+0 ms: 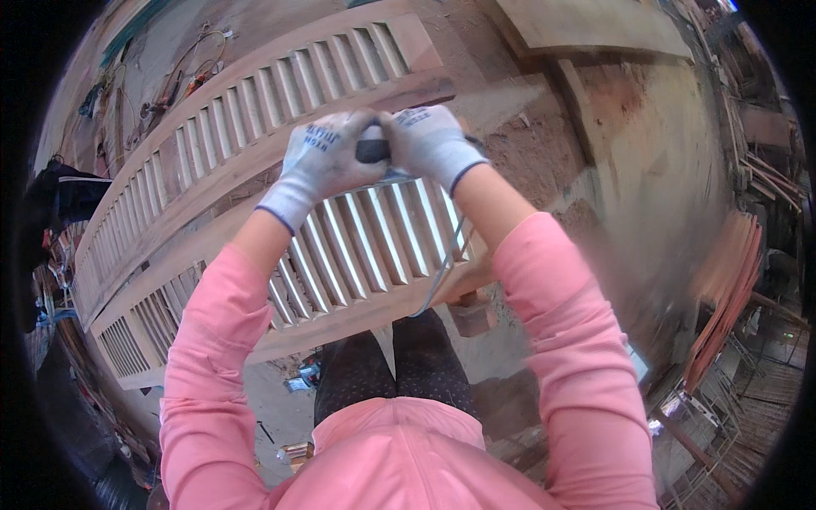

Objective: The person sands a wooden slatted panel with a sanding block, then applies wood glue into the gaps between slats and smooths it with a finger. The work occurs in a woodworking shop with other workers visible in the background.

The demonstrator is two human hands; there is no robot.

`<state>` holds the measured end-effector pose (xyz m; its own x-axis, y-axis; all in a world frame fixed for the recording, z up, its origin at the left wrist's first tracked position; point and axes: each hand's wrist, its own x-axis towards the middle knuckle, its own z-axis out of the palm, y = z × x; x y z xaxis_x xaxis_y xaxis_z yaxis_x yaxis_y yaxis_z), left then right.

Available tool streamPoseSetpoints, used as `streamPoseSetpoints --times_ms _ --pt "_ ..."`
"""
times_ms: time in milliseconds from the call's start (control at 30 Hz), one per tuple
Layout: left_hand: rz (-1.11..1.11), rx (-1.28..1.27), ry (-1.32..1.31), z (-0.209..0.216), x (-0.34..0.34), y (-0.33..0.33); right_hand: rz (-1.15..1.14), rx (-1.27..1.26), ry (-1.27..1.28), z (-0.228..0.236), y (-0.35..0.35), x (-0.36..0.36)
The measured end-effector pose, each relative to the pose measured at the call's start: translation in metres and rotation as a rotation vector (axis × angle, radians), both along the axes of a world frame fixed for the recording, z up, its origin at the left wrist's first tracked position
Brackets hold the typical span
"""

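My left hand, in a white glove with a blue cuff, is closed around one side of a corded power sander. From the other side my right hand, gloved alike, grips the same sander. Only its black and grey top shows between the hands; its base is mostly hidden. A thin grey cord hangs past my right wrist. Under the sander lies a wooden louvered panel with slanted slats, light coming through the gaps. My hands are over its far edge.
A second louvered panel lies just beyond the first. A wooden board is at the far right. Tools and cables lie on the floor at the far left. Reddish wood strips are stacked on the right.
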<state>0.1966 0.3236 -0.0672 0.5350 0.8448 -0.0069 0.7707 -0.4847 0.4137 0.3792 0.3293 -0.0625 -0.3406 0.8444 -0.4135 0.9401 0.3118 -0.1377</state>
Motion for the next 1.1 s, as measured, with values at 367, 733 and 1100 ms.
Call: streamPoseSetpoints --times_ms 367,733,1100 --pt "-0.041 0.068 0.019 -0.007 0.100 0.022 -0.074 0.057 -0.108 0.003 0.006 0.092" --pt "0.000 -0.001 -0.042 -0.001 -0.030 -0.001 -0.026 0.063 0.007 -0.004 -0.008 -0.027" --pt "0.087 -0.028 -0.003 0.001 -0.218 -0.047 0.062 0.071 0.136 -0.010 -0.036 -0.211"
